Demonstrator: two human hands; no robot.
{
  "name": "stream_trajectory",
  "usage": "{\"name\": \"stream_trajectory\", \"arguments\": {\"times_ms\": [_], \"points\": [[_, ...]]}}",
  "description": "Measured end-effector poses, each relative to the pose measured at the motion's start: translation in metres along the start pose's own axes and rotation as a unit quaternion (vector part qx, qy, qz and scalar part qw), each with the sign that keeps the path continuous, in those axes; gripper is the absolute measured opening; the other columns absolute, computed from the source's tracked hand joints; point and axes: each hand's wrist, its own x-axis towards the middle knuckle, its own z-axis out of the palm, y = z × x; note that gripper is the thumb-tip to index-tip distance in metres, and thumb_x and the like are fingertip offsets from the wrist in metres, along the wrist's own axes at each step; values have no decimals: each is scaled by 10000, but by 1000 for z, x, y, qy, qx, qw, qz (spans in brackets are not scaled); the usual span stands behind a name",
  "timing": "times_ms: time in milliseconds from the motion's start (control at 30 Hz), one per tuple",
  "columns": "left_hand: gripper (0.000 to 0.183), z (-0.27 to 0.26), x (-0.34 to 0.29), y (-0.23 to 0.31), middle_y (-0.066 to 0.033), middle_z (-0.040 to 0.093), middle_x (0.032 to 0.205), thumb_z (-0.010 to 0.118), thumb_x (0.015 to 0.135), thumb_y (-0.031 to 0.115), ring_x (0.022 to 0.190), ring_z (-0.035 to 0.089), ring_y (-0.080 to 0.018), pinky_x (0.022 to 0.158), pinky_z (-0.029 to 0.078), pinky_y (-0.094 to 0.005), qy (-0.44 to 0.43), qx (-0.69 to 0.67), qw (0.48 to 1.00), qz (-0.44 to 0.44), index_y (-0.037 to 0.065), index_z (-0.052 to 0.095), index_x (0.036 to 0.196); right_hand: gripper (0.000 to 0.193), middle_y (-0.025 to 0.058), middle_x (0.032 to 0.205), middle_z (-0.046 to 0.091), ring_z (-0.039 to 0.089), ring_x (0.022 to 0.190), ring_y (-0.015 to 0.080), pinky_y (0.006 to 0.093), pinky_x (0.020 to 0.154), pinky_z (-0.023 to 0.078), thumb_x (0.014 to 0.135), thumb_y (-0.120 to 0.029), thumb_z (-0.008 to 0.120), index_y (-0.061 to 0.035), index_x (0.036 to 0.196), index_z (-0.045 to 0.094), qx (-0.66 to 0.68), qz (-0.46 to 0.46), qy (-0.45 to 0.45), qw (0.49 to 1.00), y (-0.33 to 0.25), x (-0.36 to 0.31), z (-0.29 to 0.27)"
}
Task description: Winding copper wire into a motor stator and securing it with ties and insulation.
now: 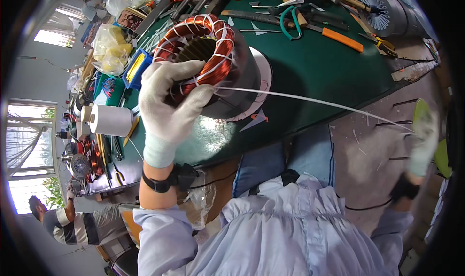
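Note:
A motor stator (237,72) stands on the green table, its dark cylindrical body topped by a ring of copper windings (224,46) tied round with white lacing. My gloved left hand (169,89) is closed on the near left part of that ring, thumb and fingers pressed to the copper. From the ring beside my thumb, a white lacing cord (310,99) stretches nearly straight to the right. It leads to my gloved right hand (424,142), out past the table edge. Motion blurs that hand, but the cord runs into its grip. Under the stator is a round white base (264,70).
A white thread spool (111,120) lies left of my left hand, near a blue tray (138,68) of yellow strips. Green-handled scissors (290,24), an orange-handled knife (342,39) and pliers (386,46) lie at the back. Green stools (424,113) stand right; another person (72,222) sits far left.

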Motion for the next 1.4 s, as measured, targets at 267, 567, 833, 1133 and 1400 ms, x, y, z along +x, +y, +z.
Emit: {"name": "stream_trajectory", "arguments": {"times_ms": [267, 567, 833, 1133, 1400], "points": [[363, 0, -5, -5, -66, 708, 961, 864, 763, 247, 935, 611, -222, 901, 479, -354, -4, 24, 1000, -1, 51, 752, 1047, 399, -83, 870, 496, 410, 640, -32, 135, 531, 329, 1046, -200, 535, -17, 1397, 590, 180, 208, -246, 930, -131, -52, 221], [551, -22, 24, 0, -108, 729, 989, 583, 1017, 493, 903, 676, -194, 837, 518, -326, -127, -60, 990, -6, -20, 708, 1177, 353, 8, 706, 603, 485, 531, 37, 168, 449, 330, 1036, -210, 504, 0, 1295, 622, 405, 430, -532, 607, -208, -69, 324], [274, -28, 102, -5, -117, 723, 1058, 615, 888, 53, 983, 678, -273, 930, 514, -362, -385, 181, 898, 109, 11, 724, 1136, 289, -8, 657, 597, 542, 560, 75, 245, 503, 444, 1070, -300, 560, -39, 1090, 684, -63, -120, -408, 903, -201, -67, 361], [182, -53, 80, 53, -71, 720, 997, 724, 773, 48, 935, 671, -263, 802, 523, -381, -98, 347, 847, 390, 68, 770, 948, 555, 53, 966, 647, 542, 704, 88, 216, 588, 415, 971, -390, 726, -38, 1369, 564, 381, 125, -445, 801, -222, -64, 346], [318, -9, 71, 18, -147, 680, 1163, 737, 925, 288, 1049, 650, -257, 918, 505, -365, -275, 40, 938, 207, 23, 697, 1095, 324, 58, 1030, 591, 553, 912, 150, 300, 862, 467, 998, -306, 710, 9, 944, 658, 238, -238, -289, 896, -198, -31, 342]]}}
